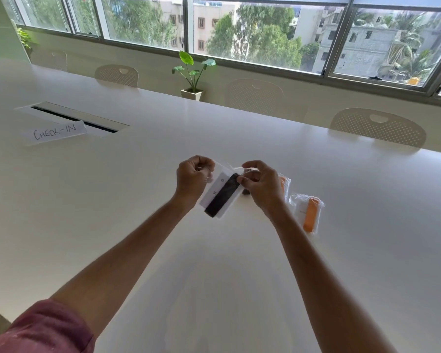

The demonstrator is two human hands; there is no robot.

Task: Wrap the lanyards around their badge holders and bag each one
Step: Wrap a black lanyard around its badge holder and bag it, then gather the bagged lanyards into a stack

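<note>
Head view — crinkly clear bag (220, 193), pinched

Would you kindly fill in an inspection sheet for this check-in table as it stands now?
Surface: white table, glossy, with a recessed cable hatch.
Job's things: badge holder wrapped in a black lanyard, held above the table inside a clear bag; two bagged orange-lanyard badges and lie to the right.
Clutter: handwritten CHECK-IN sign.
Grippers: left hand pinches the bag's top edge; right hand pinches the other side.
Cables: nothing seen.
Surroundings: perforated chairs, potted plant, windows facing trees and buildings.
</note>
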